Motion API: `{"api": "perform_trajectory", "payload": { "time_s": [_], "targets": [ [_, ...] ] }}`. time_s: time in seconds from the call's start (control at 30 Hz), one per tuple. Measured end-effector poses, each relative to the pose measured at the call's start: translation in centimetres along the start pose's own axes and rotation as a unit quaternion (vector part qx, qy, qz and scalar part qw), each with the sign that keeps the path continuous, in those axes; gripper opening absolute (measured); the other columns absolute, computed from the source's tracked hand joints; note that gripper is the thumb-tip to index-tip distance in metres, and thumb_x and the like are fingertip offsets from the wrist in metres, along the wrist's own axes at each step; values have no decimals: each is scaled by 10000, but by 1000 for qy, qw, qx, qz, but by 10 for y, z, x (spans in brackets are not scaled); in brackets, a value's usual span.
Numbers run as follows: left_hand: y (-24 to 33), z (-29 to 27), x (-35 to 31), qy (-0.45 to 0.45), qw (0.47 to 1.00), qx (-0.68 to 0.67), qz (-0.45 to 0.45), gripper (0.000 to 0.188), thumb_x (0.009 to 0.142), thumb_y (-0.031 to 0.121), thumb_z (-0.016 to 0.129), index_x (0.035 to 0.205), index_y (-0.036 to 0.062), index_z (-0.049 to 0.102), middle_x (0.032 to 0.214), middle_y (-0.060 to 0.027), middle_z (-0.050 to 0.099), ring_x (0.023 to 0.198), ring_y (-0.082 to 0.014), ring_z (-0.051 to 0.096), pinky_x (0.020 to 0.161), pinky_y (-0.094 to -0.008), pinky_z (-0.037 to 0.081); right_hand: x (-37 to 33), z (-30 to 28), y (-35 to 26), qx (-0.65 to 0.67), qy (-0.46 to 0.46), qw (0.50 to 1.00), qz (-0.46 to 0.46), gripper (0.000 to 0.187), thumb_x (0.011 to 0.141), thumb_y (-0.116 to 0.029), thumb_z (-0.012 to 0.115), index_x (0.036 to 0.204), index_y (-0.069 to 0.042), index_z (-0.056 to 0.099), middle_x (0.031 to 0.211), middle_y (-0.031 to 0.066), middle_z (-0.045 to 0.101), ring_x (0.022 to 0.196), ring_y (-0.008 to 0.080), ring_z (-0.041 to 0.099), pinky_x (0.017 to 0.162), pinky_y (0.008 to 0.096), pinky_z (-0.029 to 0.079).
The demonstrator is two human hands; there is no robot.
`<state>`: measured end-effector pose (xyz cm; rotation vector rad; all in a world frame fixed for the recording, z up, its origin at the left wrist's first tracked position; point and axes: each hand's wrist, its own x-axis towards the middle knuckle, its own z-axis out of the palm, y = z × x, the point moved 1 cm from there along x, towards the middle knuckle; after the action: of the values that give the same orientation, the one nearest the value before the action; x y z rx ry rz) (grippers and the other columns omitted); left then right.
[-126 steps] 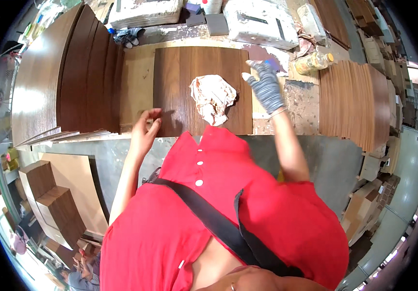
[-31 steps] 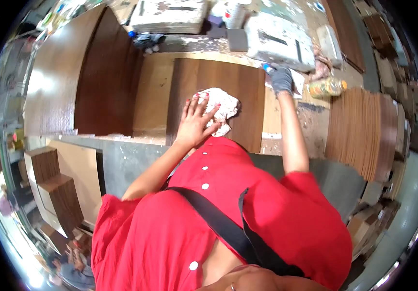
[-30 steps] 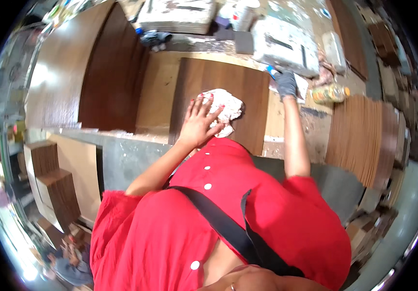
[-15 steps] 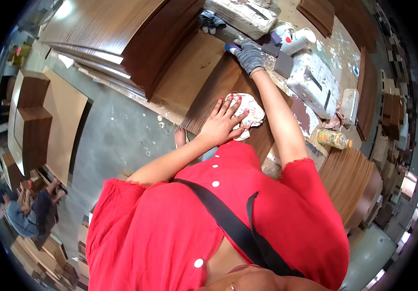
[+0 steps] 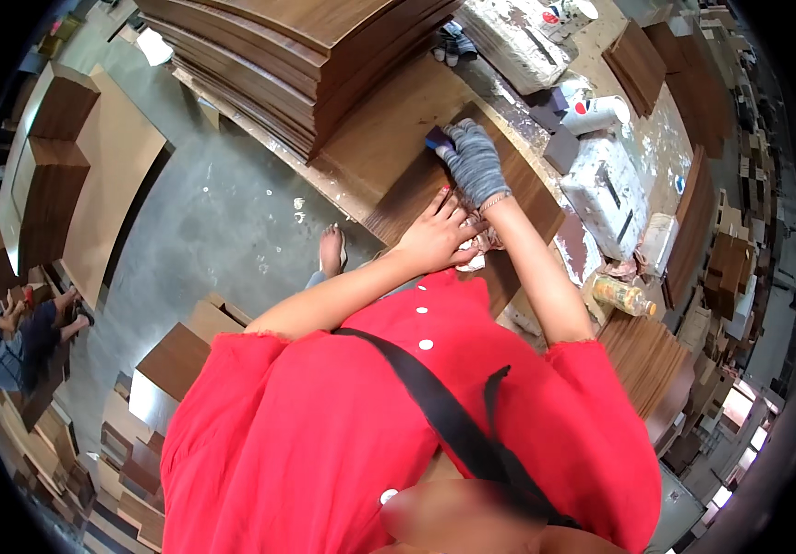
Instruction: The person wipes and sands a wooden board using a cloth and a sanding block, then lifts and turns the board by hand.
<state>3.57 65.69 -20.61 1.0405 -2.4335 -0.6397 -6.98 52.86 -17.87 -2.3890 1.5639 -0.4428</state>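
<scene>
A brown wood-grain panel point(image 5: 529, 189) lies on the workbench in front of me. My right hand point(image 5: 476, 164), in a grey knit glove, is closed around a small dark blue block point(image 5: 436, 138) that looks like a sanding sponge, over the panel's far part. Closer to my body, my bare left hand point(image 5: 433, 233) lies with its fingers stretched out over the panel and a crumpled white cloth point(image 5: 477, 260). The right wrist is just beside the left fingertips and partly hides the cloth.
Tall stacked brown panels point(image 5: 278, 69) stand at the far left of the bench. To the right are paint-spattered white containers point(image 5: 606, 189), a white cup point(image 5: 598, 114), a grey block point(image 5: 561, 150) and a plastic bottle point(image 5: 623, 295). A person point(image 5: 24, 337) sits at the far left.
My right hand has drawn back toward me with the blue block, from the panel's far end to beside my left hand. The left hand stays by the cloth, now more covered.
</scene>
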Motion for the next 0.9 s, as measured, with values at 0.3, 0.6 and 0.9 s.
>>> {"api": "perform_trajectory", "payload": {
  "time_s": [0.3,0.6,0.9],
  "targets": [
    [-13,38,0,83,996,16,23,528,938,528,556,1413,300,553,1539,-130,446,1472,-385,317,1202,-580,200,-60,14,-105,-3,-146,987,-63,463,820,-269,726,1247,-99,667,1163,168,645,1098,340,587,991,424,464],
    [-16,38,2,91,995,15,23,498,942,529,540,1374,287,597,1516,-144,469,1448,-395,353,1200,-579,204,-59,41,-97,-3,-163,983,-90,451,848,-299,702,1245,-90,660,1173,165,650,1096,354,586,1002,444,451],
    [-12,37,4,77,997,19,26,490,955,525,522,1394,316,578,1518,-141,466,1414,-410,399,1193,-597,214,-57,29,-118,-22,-227,971,-76,459,833,-262,730,1249,-80,665,1166,186,659,1070,376,592,987,476,460]
  ]
}}
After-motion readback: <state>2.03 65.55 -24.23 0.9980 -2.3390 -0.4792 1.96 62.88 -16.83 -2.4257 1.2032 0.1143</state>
